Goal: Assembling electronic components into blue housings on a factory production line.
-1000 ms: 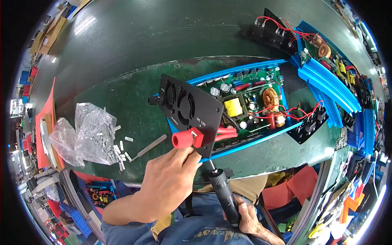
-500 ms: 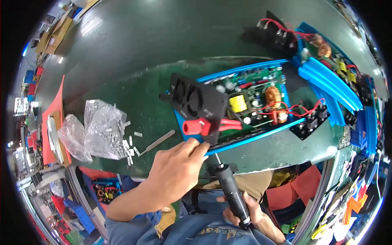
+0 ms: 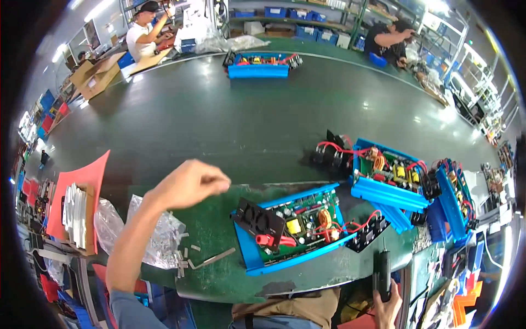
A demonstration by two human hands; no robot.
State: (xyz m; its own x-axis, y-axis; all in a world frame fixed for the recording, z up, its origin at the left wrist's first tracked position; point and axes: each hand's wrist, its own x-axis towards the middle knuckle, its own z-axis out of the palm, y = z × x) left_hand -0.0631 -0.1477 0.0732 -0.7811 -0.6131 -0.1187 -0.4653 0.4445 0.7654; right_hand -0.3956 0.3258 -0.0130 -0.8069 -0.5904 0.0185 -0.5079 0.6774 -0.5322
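Observation:
My left hand (image 3: 192, 183) is raised over the bench, its fingers curled together; anything in them is hidden. Below it and to the right lies an opened blue metal housing (image 3: 298, 264) with a green circuit board (image 3: 307, 216) inside. A black end panel (image 3: 255, 219) with two round fan openings leans at its left end, a red clamp-like part (image 3: 274, 240) beside it. At the lower right, my right hand (image 3: 388, 307) grips a black electric screwdriver (image 3: 382, 271), bit pointing up and away. Red wires join the board to a black panel (image 3: 368, 233).
Left are clear plastic bags (image 3: 161, 238) of small pale pieces and a flat metal strip (image 3: 216, 256). More opened blue housings stand at the right (image 3: 386, 192), and another blue housing (image 3: 257, 71) sits far back. Two people work beyond the bench.
My left hand has let go of the black panel and lifted up and to the left. The screwdriver has moved away from the housing to the right. The view has tilted up.

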